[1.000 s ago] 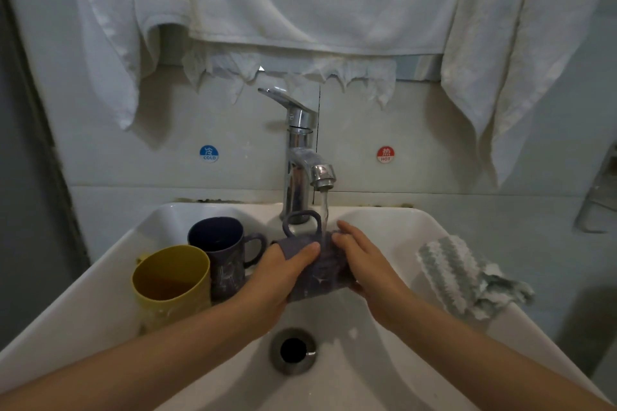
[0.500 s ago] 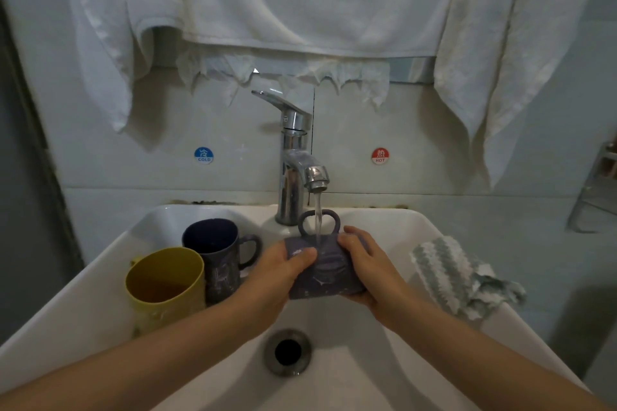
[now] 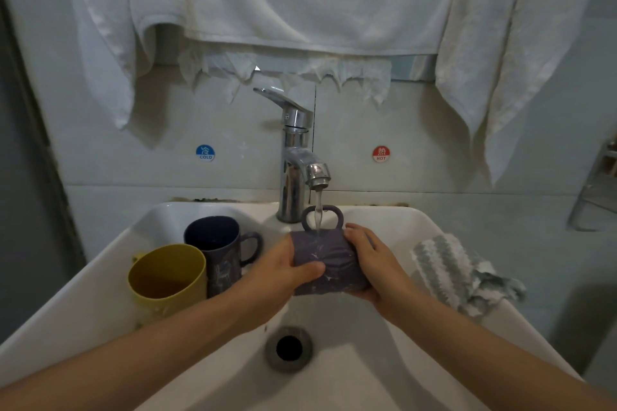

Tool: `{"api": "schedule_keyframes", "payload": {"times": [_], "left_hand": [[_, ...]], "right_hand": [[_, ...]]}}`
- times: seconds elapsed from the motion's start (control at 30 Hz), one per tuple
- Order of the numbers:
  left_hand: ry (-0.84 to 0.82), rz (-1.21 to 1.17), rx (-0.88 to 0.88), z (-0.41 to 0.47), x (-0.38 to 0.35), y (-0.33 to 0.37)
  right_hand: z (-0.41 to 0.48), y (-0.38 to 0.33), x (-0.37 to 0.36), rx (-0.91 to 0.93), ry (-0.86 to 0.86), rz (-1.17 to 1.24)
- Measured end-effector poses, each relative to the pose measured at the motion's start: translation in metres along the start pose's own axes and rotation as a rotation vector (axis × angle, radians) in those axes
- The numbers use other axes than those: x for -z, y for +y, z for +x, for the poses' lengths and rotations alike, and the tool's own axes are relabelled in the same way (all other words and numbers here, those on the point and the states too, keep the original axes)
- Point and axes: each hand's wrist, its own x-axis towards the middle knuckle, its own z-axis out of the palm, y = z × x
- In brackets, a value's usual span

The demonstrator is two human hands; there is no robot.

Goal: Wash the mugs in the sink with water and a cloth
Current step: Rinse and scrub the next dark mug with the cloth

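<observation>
Purple mug [image 3: 329, 264] sideways under running water, gripped between both hands

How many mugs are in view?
3: yellow mug at the sink left, dark mug behind it, grey mug gripped by left hand and right hand under the tap. No others show.

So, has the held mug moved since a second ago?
Yes: the grey mug shifted right against the faucet; the stream now crosses its handle.

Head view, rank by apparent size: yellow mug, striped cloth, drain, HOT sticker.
1. Striped cloth and yellow mug: too close to rank; the cloth spreads wider, and the mug is nearer and partly hidden by an arm.
2. Drain
3. HOT sticker
</observation>
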Motion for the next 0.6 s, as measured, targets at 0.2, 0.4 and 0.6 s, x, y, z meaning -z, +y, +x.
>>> {"api": "schedule_keyframes", "payload": {"times": [0.2, 0.4, 0.6], "left_hand": [[0.156, -0.031, 0.026, 0.0050, -0.0033, -0.0042], [-0.020, -0.084, 0.020, 0.0025, 0.0000, 0.0049], [0.159, 0.015, 0.024, 0.0081, -0.0023, -0.0029]], "right_hand": [[-0.0010, 0.0007, -0.0034, 0.036, 0.000, -0.028], [-0.0001, -0.0016, -0.0026, 0.022, 0.011, 0.006], [-0.0019, -0.0003, -0.0040, 0.166, 0.052, -0.093]]}}
